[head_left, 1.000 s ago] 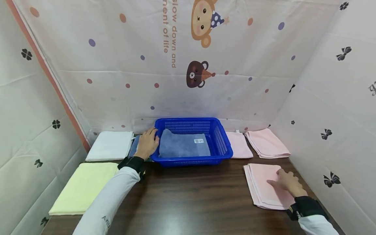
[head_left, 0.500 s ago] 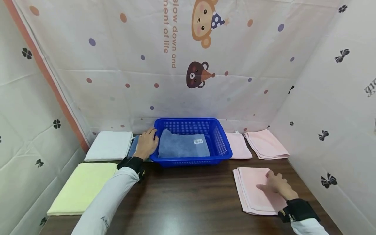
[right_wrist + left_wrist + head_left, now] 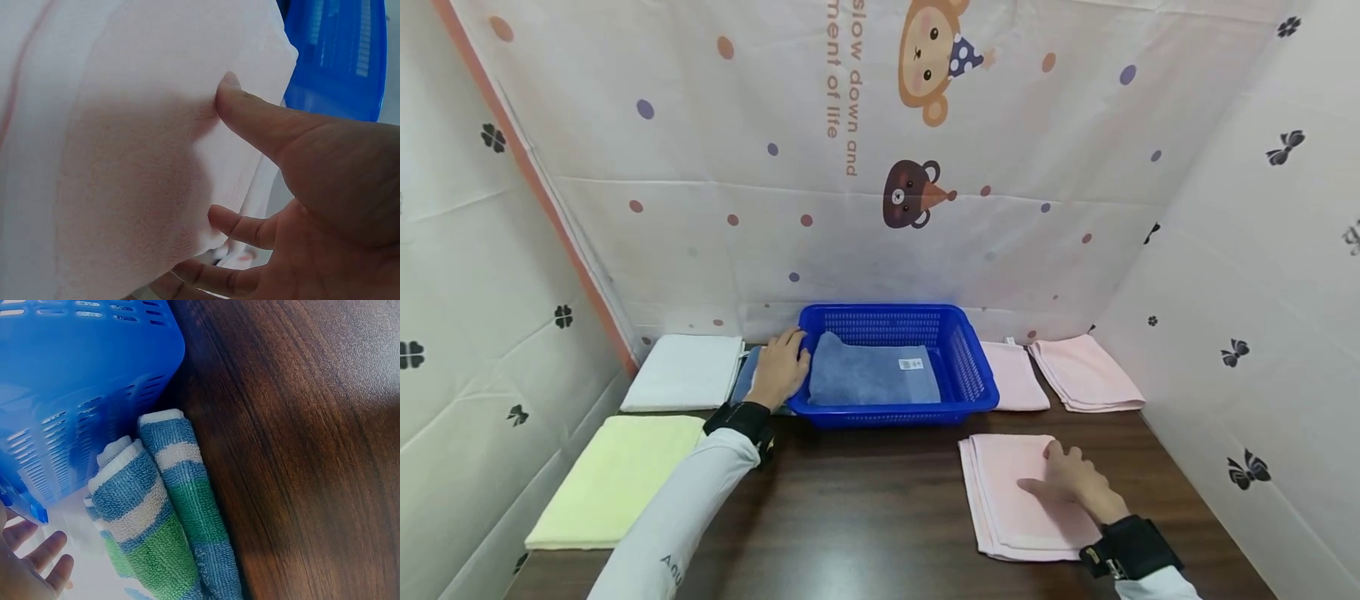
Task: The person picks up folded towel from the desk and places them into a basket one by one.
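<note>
Left hand point(image 3: 780, 368) rested at blue basket point(image 3: 880, 416), grip unclear; folded pink towel point(image 3: 1003, 508) touched by right hand point(image 3: 1075, 478), fingers spread. Positioning step judged current; for lifting, an edge pinch would be needed.

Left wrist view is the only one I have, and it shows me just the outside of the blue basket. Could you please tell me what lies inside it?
Observer: A folded blue towel with a white label lies in the basket.
Operator: Thank you. And what do you see on the right side?
Observer: The right grip has its thumb on top of a folded pink towel.
Operator: I understand. Is anything else lying farther back there?
Observer: Yes, a pale pink cloth beside the basket, and another pink cloth further right.
</note>
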### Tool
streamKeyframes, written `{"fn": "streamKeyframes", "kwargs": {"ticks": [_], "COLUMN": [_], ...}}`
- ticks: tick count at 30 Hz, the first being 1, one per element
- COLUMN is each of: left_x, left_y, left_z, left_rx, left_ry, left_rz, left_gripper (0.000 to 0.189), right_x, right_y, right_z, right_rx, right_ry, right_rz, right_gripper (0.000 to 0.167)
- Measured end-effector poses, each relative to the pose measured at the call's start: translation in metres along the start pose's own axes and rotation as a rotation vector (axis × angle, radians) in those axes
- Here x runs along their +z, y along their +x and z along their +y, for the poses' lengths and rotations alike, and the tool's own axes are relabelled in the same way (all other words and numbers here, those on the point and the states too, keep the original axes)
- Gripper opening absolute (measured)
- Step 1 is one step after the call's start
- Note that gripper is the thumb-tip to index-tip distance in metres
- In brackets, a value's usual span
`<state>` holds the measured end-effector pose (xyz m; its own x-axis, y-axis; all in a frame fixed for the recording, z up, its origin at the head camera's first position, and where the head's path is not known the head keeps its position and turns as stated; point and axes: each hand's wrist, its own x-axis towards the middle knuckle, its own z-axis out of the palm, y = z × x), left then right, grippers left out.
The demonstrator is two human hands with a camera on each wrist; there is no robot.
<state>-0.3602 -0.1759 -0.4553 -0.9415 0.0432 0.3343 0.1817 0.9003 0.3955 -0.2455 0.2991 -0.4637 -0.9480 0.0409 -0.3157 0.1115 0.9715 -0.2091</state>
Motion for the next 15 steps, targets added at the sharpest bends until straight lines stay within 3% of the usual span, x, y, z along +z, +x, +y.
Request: {"fn": "streamKeyframes", "kwargs": {"ticks": [15], "left_x": [0.002], "left_y": [0.000], "left_z": [0.000], "left_rx": [-0.008], "left_ry": [0.003], "left_rz": [0.003], "left_gripper": [0.042], "right_x": [0.018], "right_y": [-0.006], "right_z": [-0.065], "right_rx": [-0.084], "right_ry": [-0.079], "right_rz": [0.079], "right_gripper": [0.090]}}
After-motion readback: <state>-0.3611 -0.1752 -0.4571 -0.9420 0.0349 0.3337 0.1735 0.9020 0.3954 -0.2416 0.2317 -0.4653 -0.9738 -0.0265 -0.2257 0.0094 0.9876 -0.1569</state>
